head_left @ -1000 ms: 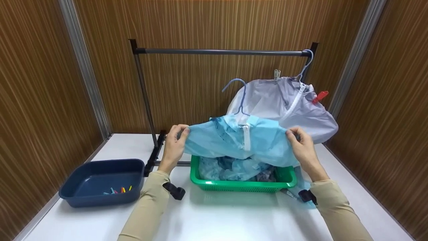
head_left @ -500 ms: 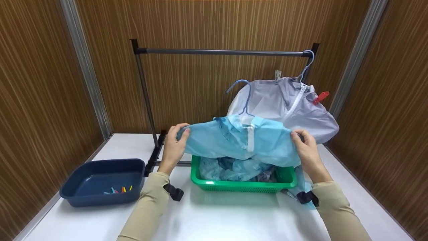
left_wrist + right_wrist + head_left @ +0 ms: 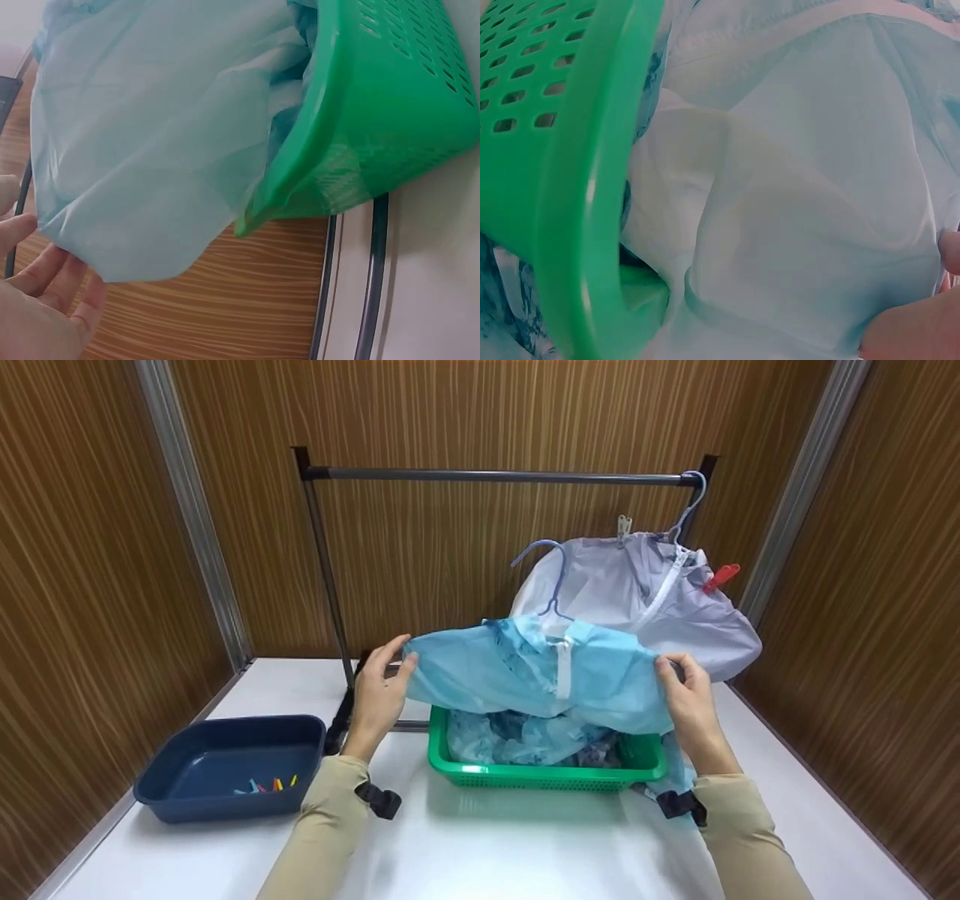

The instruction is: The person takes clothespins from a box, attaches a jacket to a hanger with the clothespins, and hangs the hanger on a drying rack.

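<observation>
A light blue zip jacket (image 3: 465, 671) is spread on a blue wire hanger (image 3: 556, 577), its hook pointing up and left. At its left shoulder corner, my left hand (image 3: 379, 690) holds the edge between thumb and fingers. The left wrist view shows those fingers (image 3: 64, 281) partly behind the thin cloth. My right hand (image 3: 690, 701) pinches the right shoulder edge. Below the jacket stands a green basket (image 3: 540, 778) containing crumpled blue printed clothing (image 3: 551, 739). The jacket's lower part overlaps the basket's back rim, hiding it.
Behind is a dark clothes rack (image 3: 495, 475). A pale grey zip jacket (image 3: 592, 574) hangs at its right end, with a white clothespin (image 3: 624, 531) and a red clothespin (image 3: 721, 578). A navy tub (image 3: 225, 806) at left holds several coloured clothespins (image 3: 277, 785).
My left hand has shifted slightly left, out to the jacket's shoulder corner. The hanger and jacket moved a little right; my right hand followed and keeps its pinch.
</observation>
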Demonstrator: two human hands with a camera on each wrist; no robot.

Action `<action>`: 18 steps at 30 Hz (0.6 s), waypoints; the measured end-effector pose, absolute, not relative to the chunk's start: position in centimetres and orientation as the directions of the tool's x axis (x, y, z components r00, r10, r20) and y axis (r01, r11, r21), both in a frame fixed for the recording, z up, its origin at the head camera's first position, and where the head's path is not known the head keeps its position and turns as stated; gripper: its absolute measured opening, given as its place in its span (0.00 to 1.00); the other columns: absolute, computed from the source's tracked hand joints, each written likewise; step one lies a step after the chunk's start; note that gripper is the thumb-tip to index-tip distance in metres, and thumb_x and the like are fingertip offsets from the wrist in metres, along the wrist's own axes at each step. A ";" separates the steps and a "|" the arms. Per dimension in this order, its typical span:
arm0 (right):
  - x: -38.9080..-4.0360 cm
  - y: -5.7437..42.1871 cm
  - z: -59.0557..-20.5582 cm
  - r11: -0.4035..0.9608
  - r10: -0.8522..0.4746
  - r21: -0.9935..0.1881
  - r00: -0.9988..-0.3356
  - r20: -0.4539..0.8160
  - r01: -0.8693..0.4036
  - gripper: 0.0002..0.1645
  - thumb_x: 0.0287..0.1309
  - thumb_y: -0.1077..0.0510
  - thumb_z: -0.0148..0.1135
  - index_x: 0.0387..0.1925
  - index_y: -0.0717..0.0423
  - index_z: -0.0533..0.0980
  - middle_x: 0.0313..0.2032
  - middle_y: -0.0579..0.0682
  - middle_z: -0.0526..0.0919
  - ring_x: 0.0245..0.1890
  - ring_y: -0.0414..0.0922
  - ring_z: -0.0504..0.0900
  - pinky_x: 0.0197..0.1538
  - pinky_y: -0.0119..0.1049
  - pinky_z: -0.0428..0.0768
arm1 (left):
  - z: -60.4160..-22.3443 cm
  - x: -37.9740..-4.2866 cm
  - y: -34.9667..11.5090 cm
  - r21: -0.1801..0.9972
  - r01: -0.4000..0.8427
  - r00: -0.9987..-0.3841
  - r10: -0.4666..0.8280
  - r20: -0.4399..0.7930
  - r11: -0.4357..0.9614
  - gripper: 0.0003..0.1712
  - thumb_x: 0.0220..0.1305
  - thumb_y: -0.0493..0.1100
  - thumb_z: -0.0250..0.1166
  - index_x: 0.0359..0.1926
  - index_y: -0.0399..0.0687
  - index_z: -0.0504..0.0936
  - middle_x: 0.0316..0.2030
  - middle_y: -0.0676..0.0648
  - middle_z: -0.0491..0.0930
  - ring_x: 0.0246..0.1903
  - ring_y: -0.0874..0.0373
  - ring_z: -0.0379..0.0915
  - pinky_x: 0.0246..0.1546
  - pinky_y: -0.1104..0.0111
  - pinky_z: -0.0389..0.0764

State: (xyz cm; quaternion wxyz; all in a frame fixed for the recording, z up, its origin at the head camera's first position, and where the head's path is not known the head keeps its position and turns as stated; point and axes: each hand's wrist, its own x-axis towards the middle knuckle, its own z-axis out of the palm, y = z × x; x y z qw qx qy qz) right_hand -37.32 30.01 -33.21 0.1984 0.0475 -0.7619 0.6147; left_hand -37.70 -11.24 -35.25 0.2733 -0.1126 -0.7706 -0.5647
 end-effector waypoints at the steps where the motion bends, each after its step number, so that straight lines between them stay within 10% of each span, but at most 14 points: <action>1: -37.3 30.0 -33.3 0.232 0.179 -0.920 -0.915 0.361 -0.317 0.13 0.74 0.50 0.48 0.44 0.56 0.70 0.43 0.45 0.71 0.44 0.39 0.70 0.48 0.25 0.71 | -35.3 -37.6 -11.3 0.806 0.481 -0.826 -0.130 0.548 0.344 0.24 0.73 0.49 0.57 0.66 0.49 0.73 0.60 0.44 0.74 0.58 0.52 0.71 0.60 0.55 0.75; 18: -36.9 29.7 -34.7 0.211 0.265 -0.917 -0.883 0.388 -0.339 0.12 0.73 0.51 0.50 0.44 0.57 0.71 0.45 0.49 0.72 0.45 0.40 0.71 0.47 0.25 0.72 | -35.5 -36.2 -14.4 0.861 0.342 -0.888 -0.169 0.427 0.377 0.18 0.72 0.46 0.59 0.58 0.45 0.79 0.55 0.43 0.78 0.58 0.50 0.71 0.60 0.54 0.72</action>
